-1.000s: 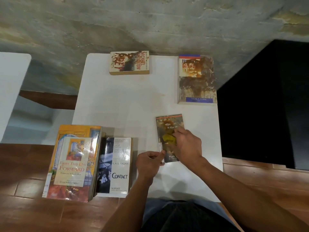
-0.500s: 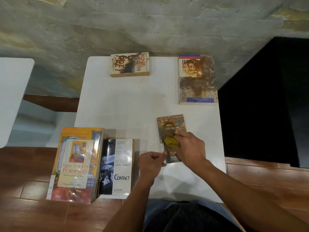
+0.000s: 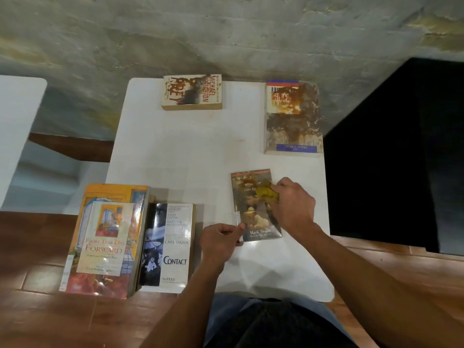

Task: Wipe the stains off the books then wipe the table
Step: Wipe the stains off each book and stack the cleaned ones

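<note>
A small Mark Twain paperback lies on the white table in front of me. My right hand presses a crumpled yellow cloth onto the upper right of its cover. My left hand is curled, its thumb pinning the book's lower left corner. At the far side lie a brown-stained "Prey" paperback and a larger, heavily stained book. Two books, "From This Day Forward" and "Contact", lie at the near left.
The grey concrete wall runs behind the table. A black block stands close along the table's right edge. Another white table is at the far left. Brown wooden flooring surrounds my seat.
My right hand has carried the yellow cloth from the middle of the cover up toward its top right. More of the cover's lower picture now shows. My left hand stays on the corner.
</note>
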`<state>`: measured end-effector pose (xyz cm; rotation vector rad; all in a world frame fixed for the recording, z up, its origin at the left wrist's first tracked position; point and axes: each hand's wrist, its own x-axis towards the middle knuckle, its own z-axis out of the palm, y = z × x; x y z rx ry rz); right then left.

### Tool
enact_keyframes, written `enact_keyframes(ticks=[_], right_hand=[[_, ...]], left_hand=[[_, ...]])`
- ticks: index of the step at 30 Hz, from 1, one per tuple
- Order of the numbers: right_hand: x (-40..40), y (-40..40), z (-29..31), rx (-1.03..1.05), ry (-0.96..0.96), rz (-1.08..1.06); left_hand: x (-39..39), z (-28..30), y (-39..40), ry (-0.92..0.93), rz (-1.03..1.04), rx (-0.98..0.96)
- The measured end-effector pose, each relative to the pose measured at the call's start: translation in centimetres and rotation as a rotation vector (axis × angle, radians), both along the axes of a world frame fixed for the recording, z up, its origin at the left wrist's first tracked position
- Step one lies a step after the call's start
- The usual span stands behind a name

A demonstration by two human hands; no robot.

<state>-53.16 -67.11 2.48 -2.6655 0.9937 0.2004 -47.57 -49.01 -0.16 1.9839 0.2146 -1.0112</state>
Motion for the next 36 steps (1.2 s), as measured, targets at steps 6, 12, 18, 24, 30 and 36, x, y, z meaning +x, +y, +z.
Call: enact_keyframes(ticks=[6,12,18,24,30,36], right_hand=[[-2.4,2.0,0.4,0.041,0.057,0.077],[0.8,-0.2,0.2,-0.027,0.013,0.039],[-0.6,2.2,0.2,0.006,0.050,0.125],[2.7,0.1,0.1,-0.017,0.033,-0.052],[1.6,-0.1,0.3,0.001,0.007,0.125],[2.9,0.5,0.6,0.014,0.048,0.117]], left_hand=[[-0.2,-0.1,0.0,-0.008,0.007,0.002],[-0.2,0.1,-0.1,-0.021,0.019,0.011],[-0.4,0.0,-0.3,-0.050,0.016,0.041],[-0.5,0.0,-0.3,-0.027,0.049,0.021],[-0.4,0.1,-0.3,-0.019,0.044,0.012],[-0.4,-0.4,-0.3,0.001,0.045,0.010]])
